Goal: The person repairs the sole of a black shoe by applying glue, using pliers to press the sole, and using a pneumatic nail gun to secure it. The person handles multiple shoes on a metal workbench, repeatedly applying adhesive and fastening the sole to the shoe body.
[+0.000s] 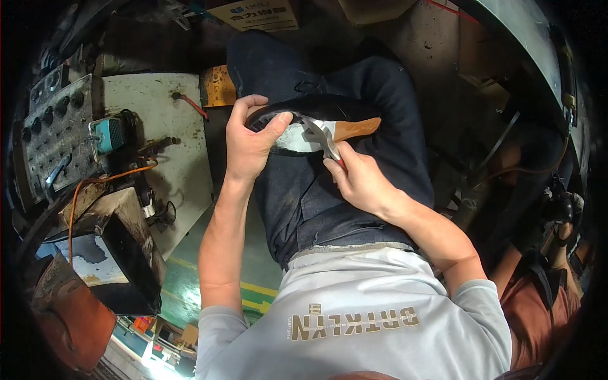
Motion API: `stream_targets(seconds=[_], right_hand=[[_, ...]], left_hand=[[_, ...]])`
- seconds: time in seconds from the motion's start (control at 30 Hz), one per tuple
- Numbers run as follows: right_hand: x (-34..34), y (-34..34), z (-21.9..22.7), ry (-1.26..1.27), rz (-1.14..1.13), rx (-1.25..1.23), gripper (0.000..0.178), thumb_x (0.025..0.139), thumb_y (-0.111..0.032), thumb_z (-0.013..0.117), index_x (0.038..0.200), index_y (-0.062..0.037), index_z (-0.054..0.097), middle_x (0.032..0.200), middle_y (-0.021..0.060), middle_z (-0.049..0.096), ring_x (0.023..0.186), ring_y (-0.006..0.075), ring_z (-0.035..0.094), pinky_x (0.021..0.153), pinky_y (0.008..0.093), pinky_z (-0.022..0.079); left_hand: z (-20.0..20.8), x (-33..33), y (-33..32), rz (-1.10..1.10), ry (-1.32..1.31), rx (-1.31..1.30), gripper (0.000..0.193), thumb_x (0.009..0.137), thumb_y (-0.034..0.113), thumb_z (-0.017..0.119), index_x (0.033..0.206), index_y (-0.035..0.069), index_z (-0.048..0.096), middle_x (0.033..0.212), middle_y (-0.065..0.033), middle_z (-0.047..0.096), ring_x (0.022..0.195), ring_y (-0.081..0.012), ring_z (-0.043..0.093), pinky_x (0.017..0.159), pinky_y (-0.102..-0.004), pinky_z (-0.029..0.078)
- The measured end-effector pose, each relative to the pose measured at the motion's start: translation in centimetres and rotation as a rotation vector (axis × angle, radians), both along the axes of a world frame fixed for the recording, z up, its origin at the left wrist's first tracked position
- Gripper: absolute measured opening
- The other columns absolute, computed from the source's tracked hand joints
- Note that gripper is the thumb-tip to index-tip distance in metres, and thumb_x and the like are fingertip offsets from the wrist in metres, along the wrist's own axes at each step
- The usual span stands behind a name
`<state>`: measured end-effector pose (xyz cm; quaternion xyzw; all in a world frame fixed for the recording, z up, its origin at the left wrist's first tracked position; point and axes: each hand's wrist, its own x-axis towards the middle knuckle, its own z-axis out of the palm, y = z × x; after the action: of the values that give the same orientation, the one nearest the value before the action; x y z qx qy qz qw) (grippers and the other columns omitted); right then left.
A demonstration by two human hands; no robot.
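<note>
A black shoe upper (329,107) rests across my lap with its underside turned up. That underside (301,140) is white toward the left, with a tan part (358,129) at the right end. My left hand (250,139) is closed round the shoe's left end, its thumb pressing on the black edge. In my right hand (361,180) is a pair of metal pincers (324,136), its handle mostly hidden by my fingers. The pincer jaws lie against the shoe's underside near my left thumb. Whether they grip the edge, I cannot tell.
To the left stands a stained pale machine table (174,215) with a teal boxed device (107,136) and an orange cable (75,218). Cardboard boxes (259,14) sit beyond my knees. At the right, another person in brown clothing (538,310) is close by.
</note>
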<state>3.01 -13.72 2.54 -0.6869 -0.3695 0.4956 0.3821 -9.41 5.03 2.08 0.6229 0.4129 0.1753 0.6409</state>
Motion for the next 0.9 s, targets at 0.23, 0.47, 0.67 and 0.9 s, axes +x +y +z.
stream_targets(seconds=[0.23,0.47,0.67,0.9], right_hand=[[-1.7,0.3,-2.8,-0.143,-0.074,0.103,0.021,0.098,-0.01,0.059,0.106,0.0031,0.045,0.081,0.0291,0.063,0.078,0.0472,0.065,0.064,0.0494,0.051],[-1.3,1.3,-1.9,-0.089,0.015,0.024,0.021,0.098,-0.02,0.056,0.107,-0.001,0.053,0.087,0.0304,0.063,0.082,0.0473,0.065,0.064,0.0537,0.051],[0.4,-1.5,1.4,-0.078,0.113,0.025,0.022,0.095,-0.007,0.055,0.107,0.0077,0.044,0.076,0.029,0.061,0.077,0.0482,0.064,0.064,0.0527,0.048],[-0.6,-1.1,-0.5,-0.402,0.128,0.073,0.022,0.09,-0.004,0.052,0.108,0.0084,0.048,0.085,0.0272,0.064,0.081,0.0437,0.067,0.068,0.0491,0.054]], left_hand=[[-0.6,-0.1,0.6,0.034,0.027,0.011,0.054,0.08,0.019,0.084,0.117,-0.006,0.054,0.103,-0.0122,0.065,0.089,-0.014,0.064,0.079,-0.0264,0.052],[-1.1,-1.1,0.9,0.083,0.199,0.219,0.054,0.079,0.024,0.083,0.117,-0.007,0.059,0.115,-0.016,0.061,0.107,-0.0244,0.058,0.096,-0.0356,0.046],[-1.7,-0.8,0.2,0.004,0.013,0.033,0.055,0.087,0.018,0.077,0.127,-0.003,0.046,0.112,-0.0114,0.059,0.103,-0.0184,0.055,0.096,-0.0325,0.043],[-1.2,-0.6,0.3,0.011,0.117,0.031,0.048,0.089,0.021,0.075,0.125,-0.004,0.055,0.128,-0.0105,0.052,0.111,-0.0196,0.054,0.096,-0.0311,0.043]])
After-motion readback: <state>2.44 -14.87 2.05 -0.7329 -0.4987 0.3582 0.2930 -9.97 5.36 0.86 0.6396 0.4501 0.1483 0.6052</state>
